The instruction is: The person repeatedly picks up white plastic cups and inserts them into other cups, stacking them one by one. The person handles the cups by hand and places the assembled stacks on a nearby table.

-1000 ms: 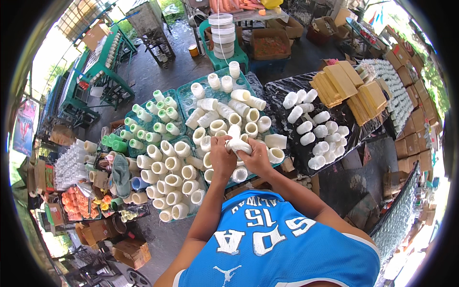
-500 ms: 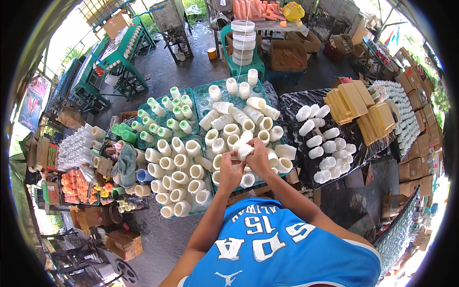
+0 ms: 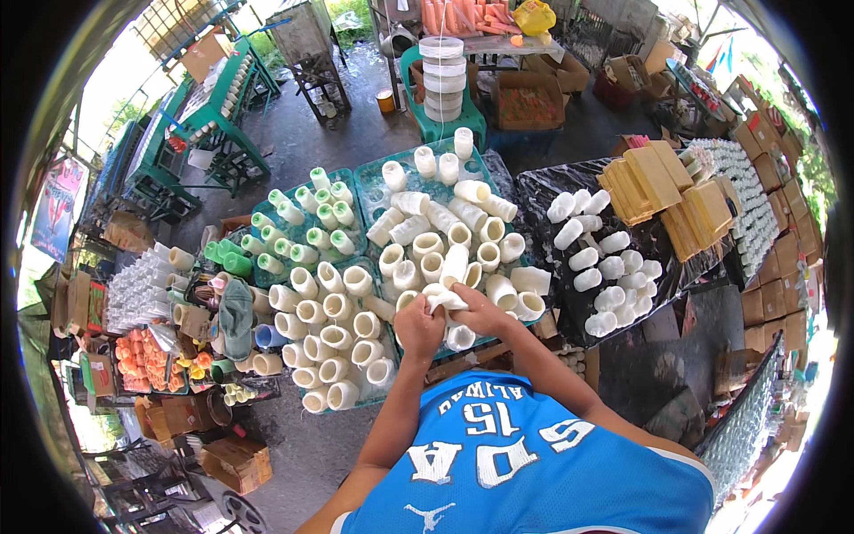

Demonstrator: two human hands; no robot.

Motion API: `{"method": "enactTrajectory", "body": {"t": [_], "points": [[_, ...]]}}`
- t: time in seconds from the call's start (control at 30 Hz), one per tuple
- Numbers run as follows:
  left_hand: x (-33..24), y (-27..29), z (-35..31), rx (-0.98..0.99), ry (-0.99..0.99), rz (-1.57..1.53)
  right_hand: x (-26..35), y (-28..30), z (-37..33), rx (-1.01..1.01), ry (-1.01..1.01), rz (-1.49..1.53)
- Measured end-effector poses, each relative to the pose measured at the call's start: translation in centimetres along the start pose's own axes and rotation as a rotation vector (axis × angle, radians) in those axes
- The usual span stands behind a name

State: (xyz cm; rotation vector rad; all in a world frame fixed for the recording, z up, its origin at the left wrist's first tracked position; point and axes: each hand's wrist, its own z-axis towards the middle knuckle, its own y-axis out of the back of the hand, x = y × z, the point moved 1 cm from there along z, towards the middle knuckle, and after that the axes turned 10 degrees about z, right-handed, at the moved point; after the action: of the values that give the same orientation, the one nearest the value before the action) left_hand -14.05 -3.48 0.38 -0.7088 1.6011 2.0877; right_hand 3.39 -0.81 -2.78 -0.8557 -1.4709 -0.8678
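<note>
Both my hands are closed on a white, soft-looking folded piece (image 3: 442, 296), held above the near edge of the middle tray. My left hand (image 3: 418, 327) grips its left end in a fist. On the other end, the fingers of my right hand (image 3: 481, 314) are wrapped. Its exact kind is unclear, and my fingers cover part of it. Just beyond stands a hollow off-white cylinder (image 3: 455, 264), among several like it on the teal tray (image 3: 378, 182). More hollow cylinders (image 3: 335, 336) stand upright to the left of my left hand.
Green-tipped white cylinders (image 3: 318, 238) fill the far-left tray. At right, a black-covered table (image 3: 543, 258) bears white rolls (image 3: 614, 267) and yellow slabs (image 3: 645, 182). White spools (image 3: 443, 80) are stacked on a green chair (image 3: 480, 125), with a thread running upward.
My hands have lowered slightly toward me, and both have closed more tightly on the white piece. It was bunched and raised before; now it is stretched flatter between my fists.
</note>
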Motion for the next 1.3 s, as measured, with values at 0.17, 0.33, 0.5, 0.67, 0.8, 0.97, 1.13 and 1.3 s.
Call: {"method": "enactTrajectory", "body": {"t": [0.17, 0.33, 0.5, 0.67, 0.8, 0.97, 1.13, 1.3], "points": [[-3.3, -0.6, 1.0, 0.081, -0.048, -0.037, -4.5, 2.1, -1.5, 0.078, -0.221, 0.697], [-2.6, -1.8, 0.6, 0.126, -0.010, 0.006, -5.0, 3.1, -2.5, 0.193, -0.336, 1.029], [-1.3, -1.9, 0.3, 0.206, 0.031, 0.121, -3.7, 2.5, -1.8, 0.145, -0.164, 0.211], [-0.4, -2.2, 1.2, 0.144, 0.062, 0.077, 1.2, 0.7, -0.2, -0.373, -0.056, -0.524], [-0.8, -2.8, 0.9, 0.139, 0.161, -0.041, 2.5, 0.0, 1.1, -0.398, -0.096, -0.379], [-0.6, -2.2, 1.0, 0.178, 0.159, -0.378, 2.3, 2.3, 3.7, -0.357, 0.035, -0.350], [1.3, -1.7, 0.5, 0.194, 0.147, -0.411, 2.7, 8.3, 13.5, -0.490, 0.195, -0.480], [4.1, -0.7, -1.3, 0.225, 0.274, -0.391, -6.4, 14.3, 25.2, -0.404, 0.330, -0.755]]}}
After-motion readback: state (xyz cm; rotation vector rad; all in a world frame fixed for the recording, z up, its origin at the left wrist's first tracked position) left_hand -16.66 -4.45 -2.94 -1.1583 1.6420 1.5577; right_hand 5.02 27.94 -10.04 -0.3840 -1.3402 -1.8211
